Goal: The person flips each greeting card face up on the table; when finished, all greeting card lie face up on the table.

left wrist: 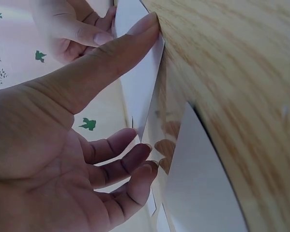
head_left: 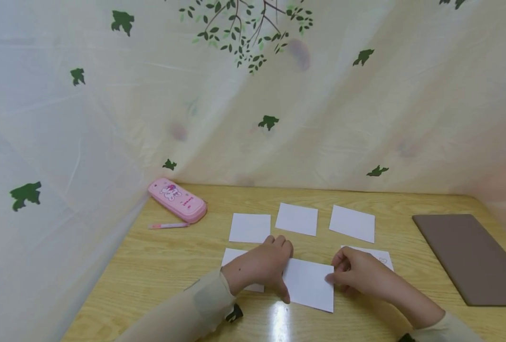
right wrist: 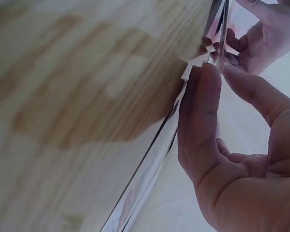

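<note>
A blank white card (head_left: 308,285) is slightly raised off the wooden table at the front. My right hand (head_left: 361,273) pinches its right edge between thumb and fingers; in the right wrist view the fingertips (right wrist: 210,77) meet close to the thumb. At the card's left side is my left hand (head_left: 263,266), its thumb (left wrist: 140,36) extended against the near corner and its other fingers loosely bent by the edge. Partly under the left hand lies another white card (head_left: 254,288). Behind the right hand is a card with a small drawing (head_left: 383,259), partly covered.
Three white cards, left (head_left: 250,228), middle (head_left: 296,219) and right (head_left: 352,223), form a back row. A pink pencil case (head_left: 177,199) and a pen (head_left: 167,226) lie at the far left. A dark brown board (head_left: 471,259) occupies the right. A patterned curtain (head_left: 321,118) hangs behind.
</note>
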Demonstrator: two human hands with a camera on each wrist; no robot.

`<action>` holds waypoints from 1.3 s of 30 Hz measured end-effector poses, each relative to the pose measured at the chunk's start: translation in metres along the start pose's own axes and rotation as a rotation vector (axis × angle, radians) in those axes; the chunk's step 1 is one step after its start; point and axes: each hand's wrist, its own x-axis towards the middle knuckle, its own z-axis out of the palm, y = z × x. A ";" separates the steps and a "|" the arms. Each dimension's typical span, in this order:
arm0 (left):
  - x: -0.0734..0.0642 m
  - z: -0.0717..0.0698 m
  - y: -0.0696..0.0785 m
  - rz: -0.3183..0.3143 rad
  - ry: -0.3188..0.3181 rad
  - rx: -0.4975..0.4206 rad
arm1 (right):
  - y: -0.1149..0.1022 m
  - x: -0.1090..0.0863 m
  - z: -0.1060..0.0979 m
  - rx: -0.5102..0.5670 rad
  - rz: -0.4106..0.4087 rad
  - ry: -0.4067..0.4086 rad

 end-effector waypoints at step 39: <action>0.008 -0.002 -0.021 -0.015 0.189 -0.618 | 0.000 0.006 -0.001 0.238 -0.021 0.070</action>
